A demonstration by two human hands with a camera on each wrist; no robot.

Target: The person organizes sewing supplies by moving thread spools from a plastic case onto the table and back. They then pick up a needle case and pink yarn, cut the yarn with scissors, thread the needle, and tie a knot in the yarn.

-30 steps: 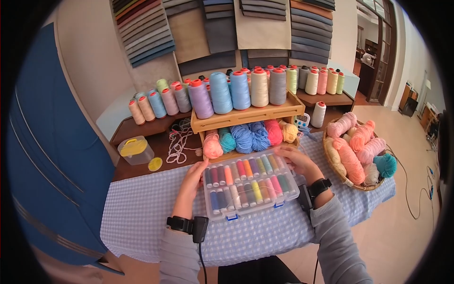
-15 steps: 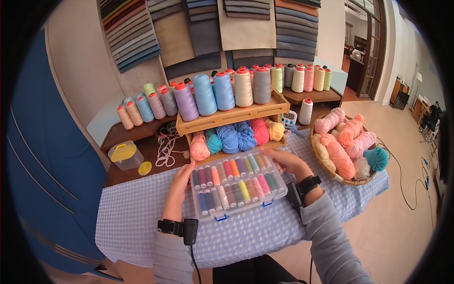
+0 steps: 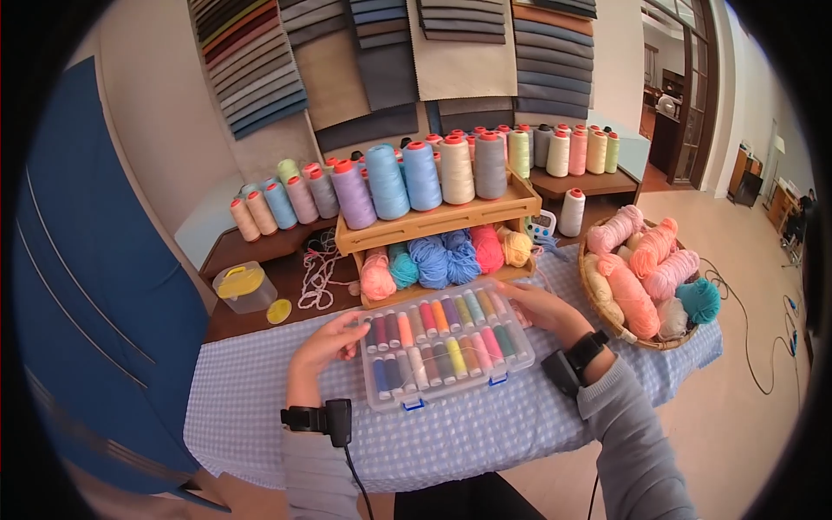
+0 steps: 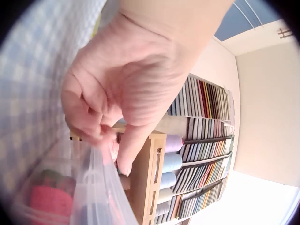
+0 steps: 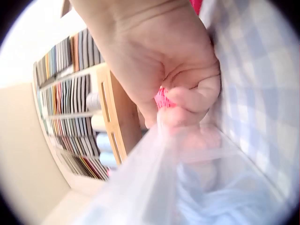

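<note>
Tub and disc: On the left stands a clear plastic tub [image 3: 251,301] with a yellow top. A yellow disc [image 3: 278,311] lies near it, on the dark table.
Cord: To the right of these is a loose heap of pale cord [image 3: 316,273].
Left hand: The left hand [image 3: 328,341] is at the left side of the thread case. It is nearly closed; the thumb and the bent fingers pinch the edge of the plastic.
Thread case: The clear thread case [image 3: 457,390] is between the two hands, above the checked cloth [image 3: 251,399], in front of the wooden rack [image 3: 438,223]. If its bottom touches the cloth, I cannot tell. Inside, spools [image 3: 456,357] of many colours lie in two rows. Two blue latches [image 3: 415,405] are on the near side.
Rack: Large cones [image 3: 388,184] of thread stand on top; balls of yarn [image 3: 428,260] sit below.
Right hand: The right hand [image 3: 550,310] grips the right side of the case, with its fingers curled and the thumb along the edge.
Basket: At the far right, a round basket [image 3: 617,331] holds pink, cream and teal yarn.
</note>
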